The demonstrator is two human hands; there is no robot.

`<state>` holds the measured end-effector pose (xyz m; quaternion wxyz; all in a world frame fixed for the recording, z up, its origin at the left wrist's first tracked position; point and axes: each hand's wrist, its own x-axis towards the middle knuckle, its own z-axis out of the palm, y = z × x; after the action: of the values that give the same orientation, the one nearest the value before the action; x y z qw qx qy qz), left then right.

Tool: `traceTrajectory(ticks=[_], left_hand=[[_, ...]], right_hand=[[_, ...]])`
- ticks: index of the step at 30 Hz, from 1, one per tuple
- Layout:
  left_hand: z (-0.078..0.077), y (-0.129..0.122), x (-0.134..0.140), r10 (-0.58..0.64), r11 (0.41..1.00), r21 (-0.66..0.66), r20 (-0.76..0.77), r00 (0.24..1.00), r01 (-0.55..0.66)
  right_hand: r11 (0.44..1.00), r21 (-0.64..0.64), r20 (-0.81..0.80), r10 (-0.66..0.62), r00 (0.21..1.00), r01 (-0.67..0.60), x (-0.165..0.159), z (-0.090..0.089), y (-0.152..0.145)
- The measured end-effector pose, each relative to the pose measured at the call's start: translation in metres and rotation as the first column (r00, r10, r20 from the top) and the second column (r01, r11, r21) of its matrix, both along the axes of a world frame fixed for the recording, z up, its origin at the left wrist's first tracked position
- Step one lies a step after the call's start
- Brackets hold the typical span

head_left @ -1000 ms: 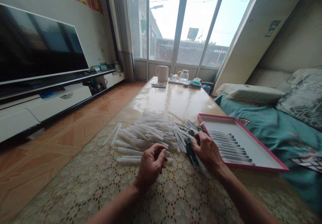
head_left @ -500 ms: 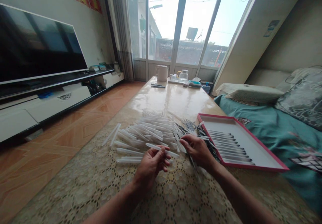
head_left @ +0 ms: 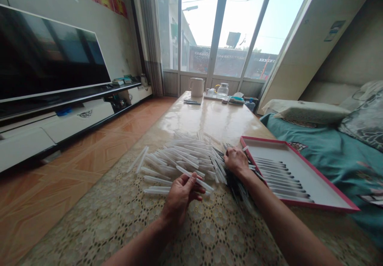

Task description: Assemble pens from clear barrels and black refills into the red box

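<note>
My left hand (head_left: 184, 192) pinches a translucent white pen barrel (head_left: 203, 183) between thumb and fingers, tilted down to the right above the table. Behind it lies a heap of similar loose barrels (head_left: 176, 156). My right hand (head_left: 236, 160) reaches into a pile of thin dark pen refills (head_left: 236, 188) with its fingers curled inward; the fingertips are hidden, so what they hold cannot be made out. Beside that hand, a shallow pink-rimmed box lid (head_left: 317, 170) holds a row of pens (head_left: 287, 180) with dark ends.
The long table (head_left: 125, 218) has a patterned cover. At its far end stand a beige kettle (head_left: 196, 87), a glass jug (head_left: 222, 89) on a tray and a tissue pack (head_left: 236, 99). A sofa with a teal cover (head_left: 302, 128) borders the right side.
My right hand has moved away from my left, up and right onto the refill pile. The left hand keeps its barrel, now tilted more steeply. The view has shifted slightly.
</note>
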<state>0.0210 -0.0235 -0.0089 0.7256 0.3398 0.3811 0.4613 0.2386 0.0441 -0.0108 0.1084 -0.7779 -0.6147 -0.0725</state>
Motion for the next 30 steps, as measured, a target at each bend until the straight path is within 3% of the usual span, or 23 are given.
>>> traceTrajectory(ticks=[8,11,16,21,30], left_hand=[[-0.002,0.003,0.001,0.137,0.990,-0.042,0.049,0.989,-0.135],[0.001,0.003,0.001,0.186,0.982,-0.057,0.070,0.980,-0.182],[0.004,0.008,-0.004,0.292,0.954,-0.101,0.106,0.951,-0.282],[0.003,0.015,-0.009,0.379,0.922,-0.130,0.117,0.918,-0.364],[0.005,0.017,-0.009,0.407,0.908,-0.154,0.119,0.905,-0.389]], right_hand=[[0.997,0.076,0.013,0.033,0.999,-0.033,0.004,0.011,-0.048],[0.973,0.215,-0.128,0.115,0.985,-0.085,0.002,0.014,-0.069],[0.878,0.443,-0.455,0.396,0.797,-0.183,-0.020,0.014,-0.100],[0.862,0.464,-0.518,0.452,0.726,-0.205,-0.041,0.009,-0.115],[0.862,0.457,-0.531,0.463,0.710,-0.220,-0.041,0.007,-0.116]])
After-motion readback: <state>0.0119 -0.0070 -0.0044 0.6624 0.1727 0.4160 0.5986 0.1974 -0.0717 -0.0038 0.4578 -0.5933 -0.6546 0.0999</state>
